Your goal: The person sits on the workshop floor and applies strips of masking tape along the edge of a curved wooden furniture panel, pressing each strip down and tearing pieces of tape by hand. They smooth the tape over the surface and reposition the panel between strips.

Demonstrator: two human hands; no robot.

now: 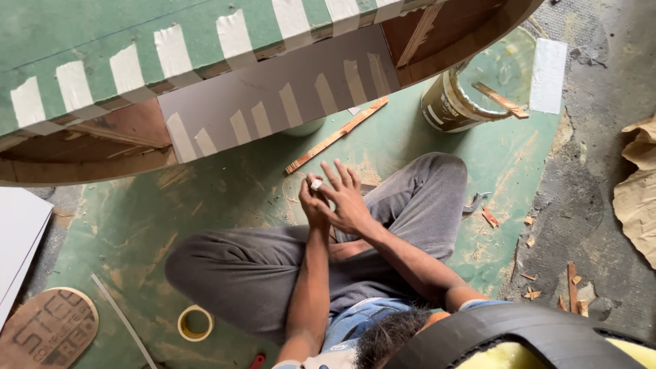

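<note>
I sit cross-legged on a green floor board, and my hands meet in front of my knees. My left hand pinches a small white piece of tape at its fingertips. My right hand lies against the left one with its fingers spread and pointing up, and holds nothing that I can see. Just beyond the hands stands a curved wooden frame. It is clad in green board and a grey panel, both held with several strips of pale tape.
A roll of tape lies by my left knee, and a thin wooden strip lies ahead. A bucket with a stick across it stands at upper right. Pincers, wood chips, brown paper right; white sheet, round board left.
</note>
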